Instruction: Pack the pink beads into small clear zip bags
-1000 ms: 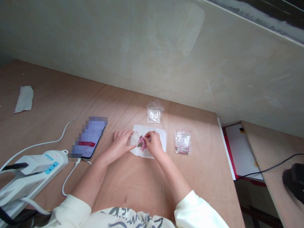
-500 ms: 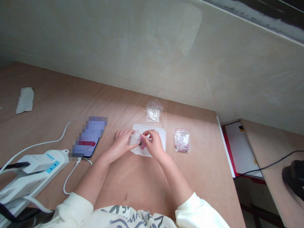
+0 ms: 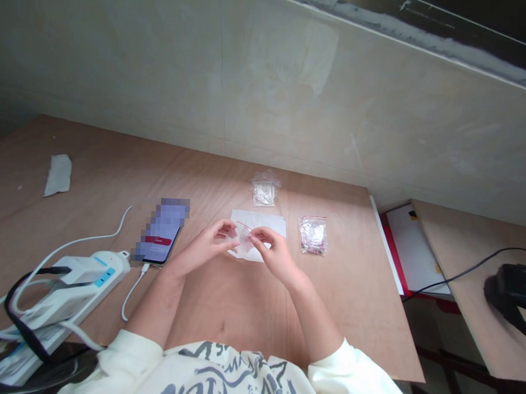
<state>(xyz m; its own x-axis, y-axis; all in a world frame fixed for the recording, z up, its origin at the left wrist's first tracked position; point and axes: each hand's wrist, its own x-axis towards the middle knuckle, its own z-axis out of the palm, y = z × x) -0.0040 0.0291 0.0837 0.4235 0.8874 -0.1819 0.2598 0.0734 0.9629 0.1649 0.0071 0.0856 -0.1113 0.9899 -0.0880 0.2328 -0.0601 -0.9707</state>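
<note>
A small clear zip bag (image 3: 244,240) with a red line along its top edge is held just above a sheet of white paper (image 3: 271,222). My right hand (image 3: 270,248) pinches the bag near its right edge between thumb and fingers. On the other side my left hand (image 3: 216,240) is curved, its thumb and fingers apart, with the fingertips close to the bag; whether they touch it is unclear. What the bag contains cannot be made out.
Flat clear zip bags (image 3: 264,192) lie behind the paper. To the right sits a bag with small pink pieces (image 3: 312,235). A phone (image 3: 164,234), a power strip (image 3: 91,289) with cables and a scrap of white paper (image 3: 58,174) are on the left.
The pink bead cluster seen between my hands no longer shows. My left fingers have come off the paper and curled apart from the thumb. The view has shifted slightly.
</note>
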